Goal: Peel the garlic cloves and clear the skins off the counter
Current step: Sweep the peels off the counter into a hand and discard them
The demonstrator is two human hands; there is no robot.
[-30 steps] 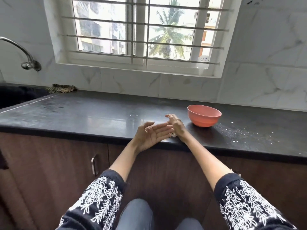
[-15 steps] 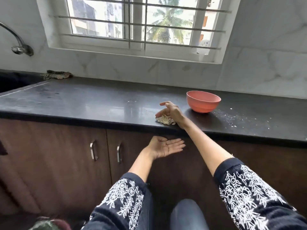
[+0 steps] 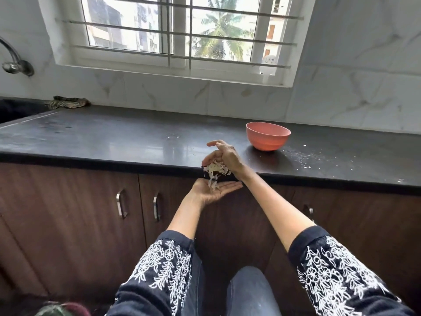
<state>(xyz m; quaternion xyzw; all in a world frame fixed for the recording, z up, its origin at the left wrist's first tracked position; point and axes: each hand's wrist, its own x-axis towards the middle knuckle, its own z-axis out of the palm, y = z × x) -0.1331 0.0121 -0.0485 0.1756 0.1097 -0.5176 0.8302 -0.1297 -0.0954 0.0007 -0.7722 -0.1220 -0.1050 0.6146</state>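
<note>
Head view: one bowl (image 3: 268,135) at 2 o'clock; one clump of skins (image 3: 215,170) beneath curled right hand (image 3: 225,156) fingers, above flat, relaxed left hand (image 3: 215,190) at 6 o'clock.

A dark stone counter (image 3: 127,137) is seen running beneath the window. A salmon bowl (image 3: 268,136) is set on it toward the right, white flecks (image 3: 303,159) are scattered just beyond, and a crumpled cloth (image 3: 68,102) is left at the far left.
</note>
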